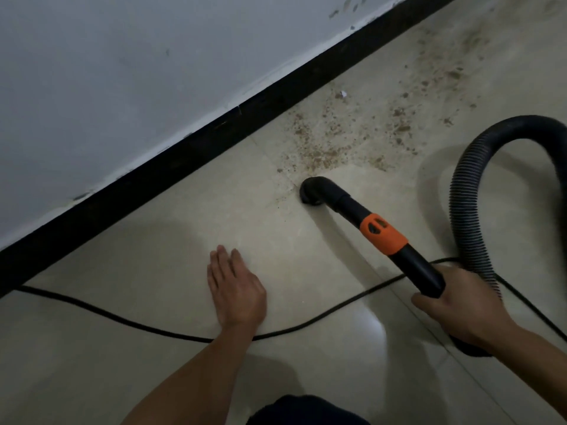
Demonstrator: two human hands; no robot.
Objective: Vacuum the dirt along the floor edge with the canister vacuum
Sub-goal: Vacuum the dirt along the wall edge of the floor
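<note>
Your right hand point(454, 305) is wrapped round the black wand point(420, 268), left hand point(236, 289) flat and empty on the tile | nozzle point(310, 191) down at the near edge of the dirt point(352, 133) | near floor looks clean | most of the scatter along the skirting point(184, 154) not yet vacuumed

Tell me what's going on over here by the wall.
A person's right hand grips the black vacuum wand with an orange collar, its round black nozzle down on the beige tiled floor at the near edge of scattered brown dirt. Most of that dirt, beside the black skirting board, is not yet picked up. The left hand lies flat, fingers straight, low against the tiles. A ribbed black hose loops on the right; a thin black cord trails across the floor.
</note>
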